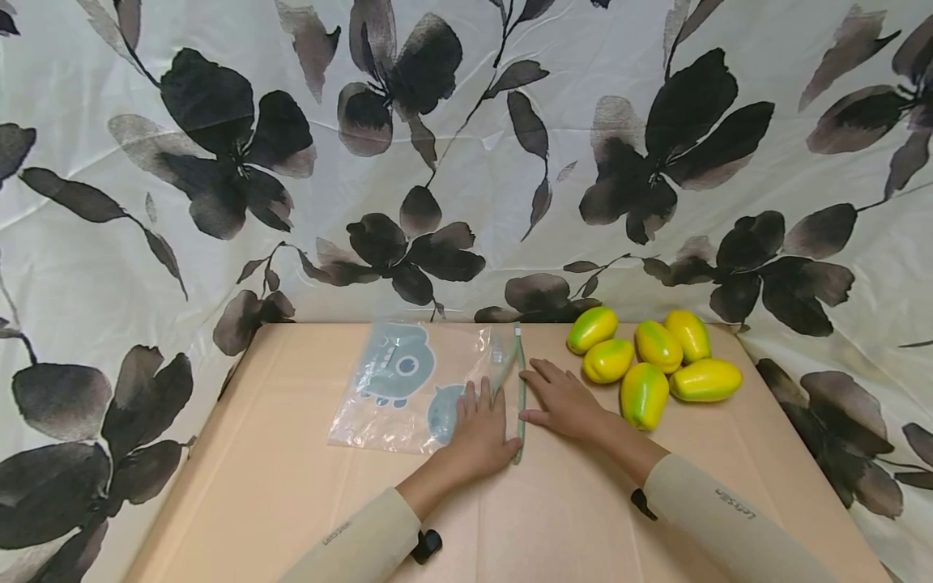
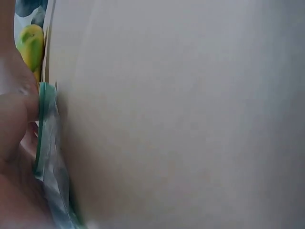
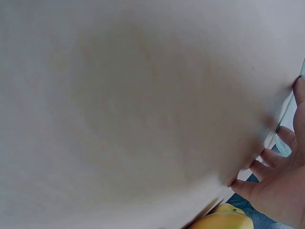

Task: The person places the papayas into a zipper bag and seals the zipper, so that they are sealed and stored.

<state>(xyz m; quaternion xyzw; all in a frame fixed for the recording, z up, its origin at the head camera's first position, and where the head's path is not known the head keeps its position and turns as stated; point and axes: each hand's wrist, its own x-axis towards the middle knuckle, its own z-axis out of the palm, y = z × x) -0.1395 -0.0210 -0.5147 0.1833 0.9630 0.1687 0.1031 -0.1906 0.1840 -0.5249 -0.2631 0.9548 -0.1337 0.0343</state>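
Tan, flat counter beneath spread fingers

A clear, rectangular, blue-printed plastic bag lies under the left hand; the right hand's parted fingers touch its narrow green edge. Six oval, yellow-green fruits lie right of those fingers.

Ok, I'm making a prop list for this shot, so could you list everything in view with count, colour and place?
fruits: 6, yellow and green, grouped at the table's far right
plastic bag: 1, clear with blue-grey cartoon prints, lying left of the fruits
zip edge: 1, green, on the bag's right side
table: 1, light tan, under the bag and fruits
cloth: 1 backdrop, white with dark flowers, behind and beside the table
sleeves: 2, beige, one on each forearm
black wrist pieces: 2, black, one by each cuff
hands: 2, bare; left hand on the bag, right hand at the zip edge
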